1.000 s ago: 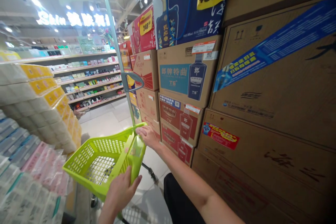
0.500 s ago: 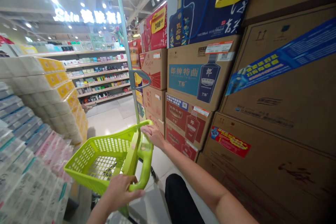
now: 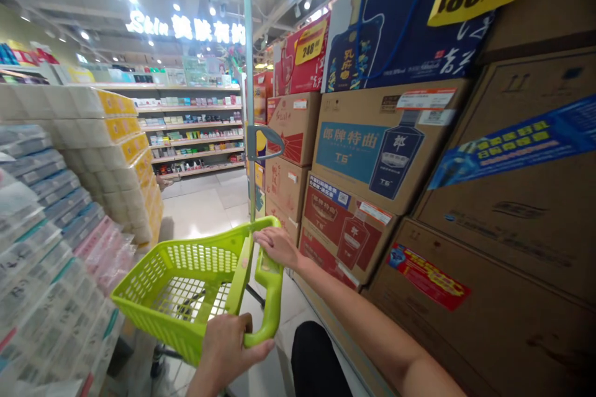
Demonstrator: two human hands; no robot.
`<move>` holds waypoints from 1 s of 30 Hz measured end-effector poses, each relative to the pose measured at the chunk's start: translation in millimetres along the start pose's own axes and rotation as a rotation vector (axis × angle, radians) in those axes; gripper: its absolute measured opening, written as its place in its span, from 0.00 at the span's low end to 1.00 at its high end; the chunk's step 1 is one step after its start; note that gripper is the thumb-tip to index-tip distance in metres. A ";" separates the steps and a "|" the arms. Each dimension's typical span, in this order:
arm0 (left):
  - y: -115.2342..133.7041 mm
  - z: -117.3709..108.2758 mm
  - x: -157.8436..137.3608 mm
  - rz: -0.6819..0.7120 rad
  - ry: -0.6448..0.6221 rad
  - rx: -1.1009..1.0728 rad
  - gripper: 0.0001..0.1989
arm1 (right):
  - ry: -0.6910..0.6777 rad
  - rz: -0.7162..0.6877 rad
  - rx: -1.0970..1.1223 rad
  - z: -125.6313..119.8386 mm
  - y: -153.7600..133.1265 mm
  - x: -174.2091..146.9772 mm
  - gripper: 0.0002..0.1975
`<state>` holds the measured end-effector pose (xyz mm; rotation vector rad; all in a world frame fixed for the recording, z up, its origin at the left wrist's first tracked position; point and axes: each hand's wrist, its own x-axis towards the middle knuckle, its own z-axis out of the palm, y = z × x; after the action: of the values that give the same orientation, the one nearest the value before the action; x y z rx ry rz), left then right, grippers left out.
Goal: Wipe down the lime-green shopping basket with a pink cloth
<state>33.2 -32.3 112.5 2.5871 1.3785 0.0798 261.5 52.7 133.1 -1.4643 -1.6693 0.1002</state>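
Supermarket floor [image 3: 189,201], pale tiles. Nearest, the left hand [image 3: 228,340] curls round the near end of the handle [image 3: 274,305] of a green shopping cart [image 3: 179,336] just ahead; the right hand [image 3: 278,246] clamps its far end. Steering seems in hand; moving on calls for threading between wrapped packs [image 3: 69,198], left, and stacked cartons [image 3: 347,149], right. Stocked shelves [image 3: 200,127] stand beyond.

Floor [image 3: 205,198] beyond the cart [image 3: 162,326] lies open; cartons [image 3: 354,144] block the right.

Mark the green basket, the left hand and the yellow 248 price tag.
Green basket [image 3: 157,326], head view: outer side wall.
Left hand [image 3: 227,345], head view: back of the hand.
Yellow 248 price tag [image 3: 310,45], head view: printed number.
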 end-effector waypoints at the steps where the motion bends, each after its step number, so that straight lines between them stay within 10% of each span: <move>1: 2.1 0.9 -0.3 -0.016 -0.002 -0.001 0.32 | -0.055 -0.079 -0.041 1.8 -7.3 -10.5 0.11; 7: 15.8 -1.3 -2.6 -0.043 -0.002 -0.049 0.34 | -0.268 -0.299 -0.110 -3.9 -15.7 -37.4 0.14; 14: 42.4 -6.6 7.8 -0.085 0.029 -0.093 0.40 | -0.126 0.033 -0.214 13.0 14.0 4.6 0.15; 20: 50.2 -2.5 19.5 -0.121 0.073 -0.114 0.39 | -0.191 -0.097 -0.196 15.7 9.1 -19.1 0.17; 30: 52.5 6.5 20.6 -0.203 0.100 -0.097 0.37 | -0.112 0.105 -0.173 21.2 13.9 -6.0 0.20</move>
<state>88.5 -44.6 116.0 2.3800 1.6214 0.2412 257.9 61.8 109.0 -1.7039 -1.7257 0.0992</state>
